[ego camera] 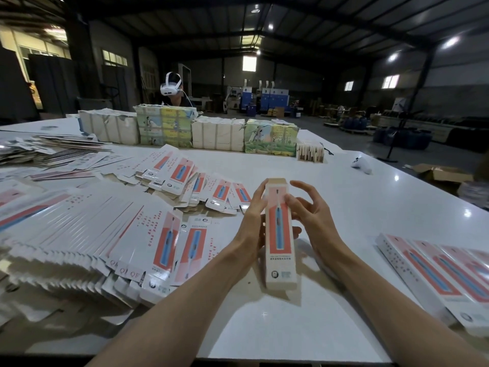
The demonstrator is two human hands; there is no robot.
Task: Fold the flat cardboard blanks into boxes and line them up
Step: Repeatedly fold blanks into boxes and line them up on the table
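box: folded one [280, 234], I see it mid-scene, held up off the table [344, 197], long end pointing far
left hand: [252, 218] wrapped round the box's left edge, clamped on
right hand: [309, 210] thumb on the box front, fingers loose and spread beside it
blanks: [92, 234] flat, fanned out left
done boxes: [436, 274] lined up near right

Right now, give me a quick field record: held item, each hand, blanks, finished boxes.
Held item: long white-and-coral cardboard box, folded, over the white table
Left hand: grips the box's left side
Right hand: thumb on box front, fingers spread
Blanks: flat printed cardboard blanks fanned out at left
Finished: row of folded boxes at right
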